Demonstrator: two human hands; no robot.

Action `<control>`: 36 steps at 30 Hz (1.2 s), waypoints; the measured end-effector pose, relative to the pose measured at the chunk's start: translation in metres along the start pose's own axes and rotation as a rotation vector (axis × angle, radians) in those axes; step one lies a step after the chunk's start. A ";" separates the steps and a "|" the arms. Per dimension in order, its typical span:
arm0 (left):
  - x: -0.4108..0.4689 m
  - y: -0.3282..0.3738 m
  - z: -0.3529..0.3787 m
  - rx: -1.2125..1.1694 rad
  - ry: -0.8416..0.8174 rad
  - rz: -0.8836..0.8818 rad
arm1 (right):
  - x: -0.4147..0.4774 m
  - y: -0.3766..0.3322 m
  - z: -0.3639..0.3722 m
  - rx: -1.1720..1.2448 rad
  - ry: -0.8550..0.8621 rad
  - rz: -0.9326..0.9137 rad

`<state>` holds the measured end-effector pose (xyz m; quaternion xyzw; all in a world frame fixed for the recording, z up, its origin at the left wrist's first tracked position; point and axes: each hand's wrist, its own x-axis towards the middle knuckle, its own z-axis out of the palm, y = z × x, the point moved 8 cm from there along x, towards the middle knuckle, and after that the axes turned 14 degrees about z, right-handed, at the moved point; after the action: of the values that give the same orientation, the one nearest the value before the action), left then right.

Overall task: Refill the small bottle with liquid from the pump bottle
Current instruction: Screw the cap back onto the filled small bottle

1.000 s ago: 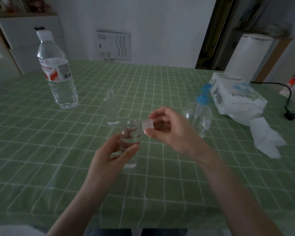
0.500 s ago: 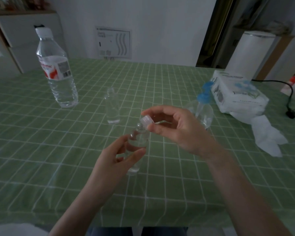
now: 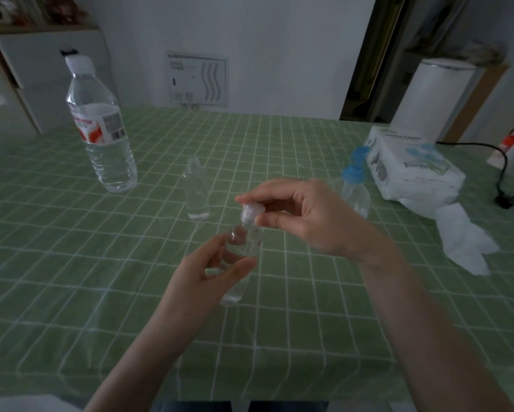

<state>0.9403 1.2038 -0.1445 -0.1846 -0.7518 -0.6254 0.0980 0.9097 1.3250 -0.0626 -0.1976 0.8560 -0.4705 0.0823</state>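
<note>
small bottle (image 3: 240, 257) being capped, lifted just above green checked table (image 3: 71, 278).
left hand (image 3: 202, 281) gripping the body, right hand (image 3: 303, 215) pinching clear cap (image 3: 251, 212) onto the neck. risking cross-threading if cap going on tilted; tipping or squeezing likely spilling. pump bottle (image 3: 353, 188) standing beyond the right hand.

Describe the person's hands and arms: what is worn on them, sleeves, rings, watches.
Both forearms are bare from the picture's lower edge to the wrist; no sleeves show. The left hand and right hand wear no gloves. No ring, watch or bracelet is visible. Nails look short and unpainted in the dim light.
</note>
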 end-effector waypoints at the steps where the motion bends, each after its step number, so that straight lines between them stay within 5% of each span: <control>1: 0.000 -0.001 0.000 0.003 0.000 -0.006 | 0.001 0.001 0.000 -0.024 0.006 0.005; 11: 0.000 -0.004 0.002 0.008 0.030 -0.004 | 0.010 0.006 -0.001 -0.123 0.188 0.083; 18: 0.002 -0.003 0.003 -0.029 0.042 0.014 | 0.002 0.010 -0.001 -0.006 0.046 0.064; 24: 0.007 0.001 0.006 -0.021 0.050 0.032 | 0.006 0.011 -0.007 -0.014 0.244 0.043; 30: 0.009 0.001 0.007 -0.024 0.042 0.044 | 0.003 0.019 0.000 0.095 0.083 0.081; 36: 0.010 0.000 0.011 -0.034 0.038 0.045 | 0.006 0.021 -0.005 0.043 0.226 0.080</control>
<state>0.9323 1.2158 -0.1431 -0.1909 -0.7348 -0.6390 0.1233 0.8966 1.3368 -0.0772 -0.1074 0.8566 -0.5045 0.0084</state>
